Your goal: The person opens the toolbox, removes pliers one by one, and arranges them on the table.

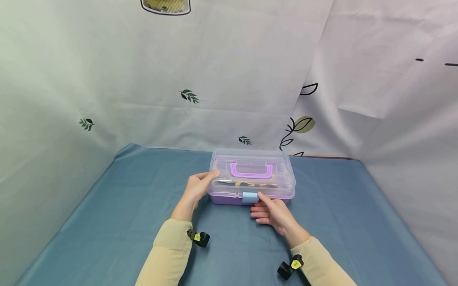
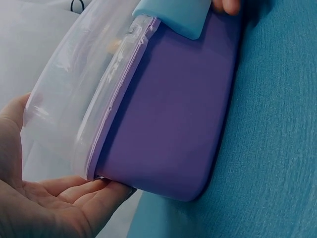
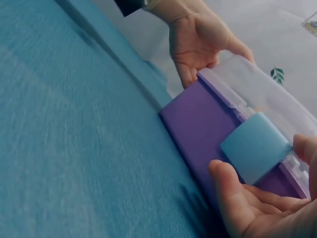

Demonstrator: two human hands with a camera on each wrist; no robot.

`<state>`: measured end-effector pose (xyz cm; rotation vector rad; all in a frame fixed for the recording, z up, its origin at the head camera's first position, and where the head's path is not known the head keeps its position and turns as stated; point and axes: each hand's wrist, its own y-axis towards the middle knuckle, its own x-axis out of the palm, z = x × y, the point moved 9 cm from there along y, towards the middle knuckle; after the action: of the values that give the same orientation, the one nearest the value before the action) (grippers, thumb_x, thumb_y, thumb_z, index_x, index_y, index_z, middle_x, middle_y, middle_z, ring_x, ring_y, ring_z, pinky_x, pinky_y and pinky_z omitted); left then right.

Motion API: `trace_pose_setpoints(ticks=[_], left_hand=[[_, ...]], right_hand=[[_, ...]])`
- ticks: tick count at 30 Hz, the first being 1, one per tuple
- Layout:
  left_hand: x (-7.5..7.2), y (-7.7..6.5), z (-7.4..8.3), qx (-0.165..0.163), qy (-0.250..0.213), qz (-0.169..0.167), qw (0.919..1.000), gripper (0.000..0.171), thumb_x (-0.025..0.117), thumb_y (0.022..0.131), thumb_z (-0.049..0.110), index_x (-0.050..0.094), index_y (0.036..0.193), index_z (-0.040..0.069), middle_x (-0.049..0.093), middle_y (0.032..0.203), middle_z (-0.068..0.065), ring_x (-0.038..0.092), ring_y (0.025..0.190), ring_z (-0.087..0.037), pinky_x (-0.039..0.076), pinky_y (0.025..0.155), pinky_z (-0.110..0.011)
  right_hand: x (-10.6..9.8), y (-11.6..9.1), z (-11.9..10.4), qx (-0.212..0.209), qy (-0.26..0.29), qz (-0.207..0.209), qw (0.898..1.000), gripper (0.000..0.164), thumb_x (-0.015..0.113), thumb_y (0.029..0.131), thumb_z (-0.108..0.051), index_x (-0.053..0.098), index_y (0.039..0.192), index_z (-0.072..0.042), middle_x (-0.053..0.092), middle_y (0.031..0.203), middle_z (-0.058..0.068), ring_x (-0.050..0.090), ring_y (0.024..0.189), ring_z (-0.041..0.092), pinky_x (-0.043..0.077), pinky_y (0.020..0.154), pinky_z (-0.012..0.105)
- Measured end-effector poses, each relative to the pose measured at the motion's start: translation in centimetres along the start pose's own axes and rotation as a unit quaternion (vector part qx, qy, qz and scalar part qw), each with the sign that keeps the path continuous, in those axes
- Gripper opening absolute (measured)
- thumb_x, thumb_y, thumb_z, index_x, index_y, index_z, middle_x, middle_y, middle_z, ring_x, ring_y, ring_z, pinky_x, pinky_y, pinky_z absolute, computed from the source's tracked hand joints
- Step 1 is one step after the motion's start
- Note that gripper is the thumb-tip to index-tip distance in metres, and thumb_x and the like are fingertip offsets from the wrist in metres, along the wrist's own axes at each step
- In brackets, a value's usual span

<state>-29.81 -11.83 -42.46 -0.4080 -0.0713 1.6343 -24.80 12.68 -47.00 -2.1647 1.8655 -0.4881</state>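
A storage box with a purple base point(image 2: 173, 109) and a clear lid point(image 1: 250, 158) sits on the table, its lid down. A light purple handle point(image 1: 250, 175) lies on the lid. The blue latch point(image 3: 256, 147) crosses the front seam. My left hand point(image 1: 197, 186) grips the box's left end, thumb on the lid and fingers against the side below the rim. My right hand point(image 1: 273, 214) is at the front, its thumb touching the latch's right edge. Its other fingers extend loosely before the purple base. Through the lid, yellow-and-black items point(image 1: 255, 184) show, their kind unclear.
Blue cloth point(image 1: 118, 222) covers the table under the box. A white fabric backdrop point(image 1: 232, 71) with leaf prints rises close behind the box and along both sides. Each wrist carries a small black camera, one of them point(image 1: 204, 239) near the left sleeve.
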Motion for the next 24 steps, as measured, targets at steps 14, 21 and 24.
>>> trace_pose_setpoints(ticks=[14, 21, 24], left_hand=[[0.09, 0.01, -0.16, -0.002, -0.002, -0.002, 1.0, 0.082, 0.066, 0.077, 0.06, 0.049, 0.136, 0.006, 0.047, 0.141, -0.015, 0.046, 0.129, -0.032, 0.042, 0.104, -0.047], [0.03, 0.05, -0.12, -0.004, -0.001, -0.001, 1.0, 0.082, 0.065, 0.078, 0.06, 0.047, 0.137, 0.007, 0.046, 0.142, -0.015, 0.046, 0.13, -0.032, 0.041, 0.104, -0.048], [0.08, 0.04, -0.04, 0.0, -0.003, 0.002, 1.0, 0.079, 0.065, 0.079, 0.057, 0.048, 0.136, 0.005, 0.048, 0.14, -0.016, 0.048, 0.128, -0.032, 0.043, 0.103, -0.047]], right_hand=[[0.53, -0.26, 0.45, 0.03, 0.079, -0.02, 0.996, 0.057, 0.062, 0.088, -0.047, 0.049, 0.109, 0.004, 0.071, 0.089, 0.009, 0.07, 0.077, 0.016, 0.058, 0.064, 0.029], [0.7, -0.24, 0.71, 0.04, 0.122, -0.016, 0.992, 0.051, 0.062, 0.089, -0.045, 0.047, 0.108, 0.0, 0.07, 0.089, 0.008, 0.07, 0.078, 0.017, 0.058, 0.068, 0.031], [0.94, -0.25, 0.93, 0.048, 0.144, -0.018, 0.988, 0.047, 0.062, 0.089, -0.045, 0.047, 0.104, -0.003, 0.069, 0.089, 0.008, 0.07, 0.079, 0.017, 0.058, 0.07, 0.032]])
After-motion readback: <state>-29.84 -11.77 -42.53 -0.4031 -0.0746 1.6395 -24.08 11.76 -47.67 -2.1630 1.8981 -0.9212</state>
